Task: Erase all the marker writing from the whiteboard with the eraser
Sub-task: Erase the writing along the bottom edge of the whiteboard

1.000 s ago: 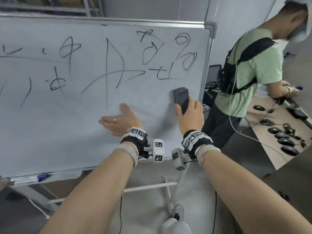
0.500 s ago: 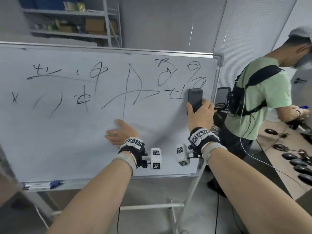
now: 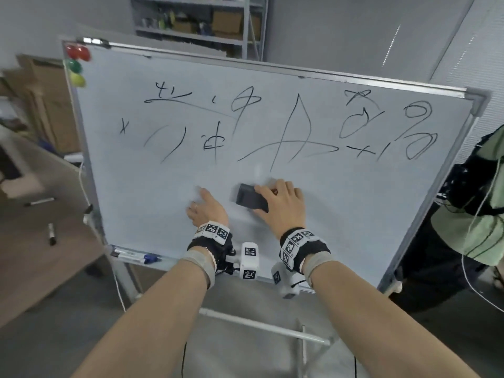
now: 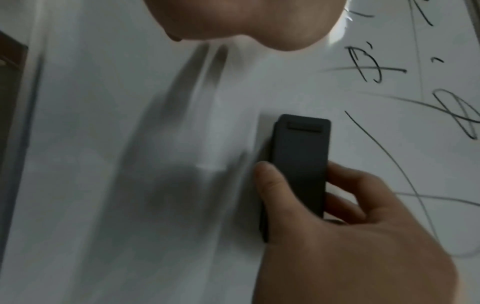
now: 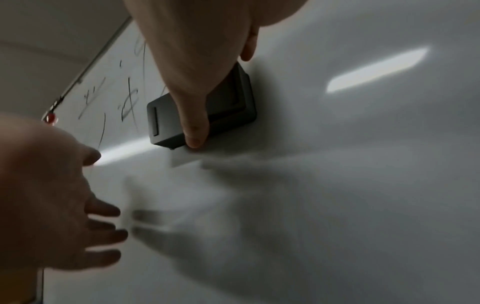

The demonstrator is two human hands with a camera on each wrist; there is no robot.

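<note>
A whiteboard (image 3: 163, 208) on a wheeled stand fills the head view, with black marker writing (image 3: 297, 126) across its upper half. My right hand (image 3: 281, 205) grips a dark grey eraser (image 3: 249, 199) and holds it flat against the board below the writing, lying sideways. The same eraser (image 4: 301, 164) shows in the left wrist view, thumb on one side and fingers on the other, and the eraser (image 5: 226, 111) in the right wrist view sits under my thumb. My left hand (image 3: 206, 210) rests flat on the board to the eraser's left, fingers straight.
Three round magnets (image 3: 76, 66) stick to the board's top left corner. Markers (image 3: 136, 256) lie in the tray along the lower edge. Two more markers (image 3: 51, 233) lie on a desk at left. A person in a green shirt (image 3: 477, 214) stands at the board's right edge.
My right hand has brought the eraser down and left from the writing near the board's right edge to the blank middle, turning it sideways. The view swung left. My left hand stays flat on the board.
</note>
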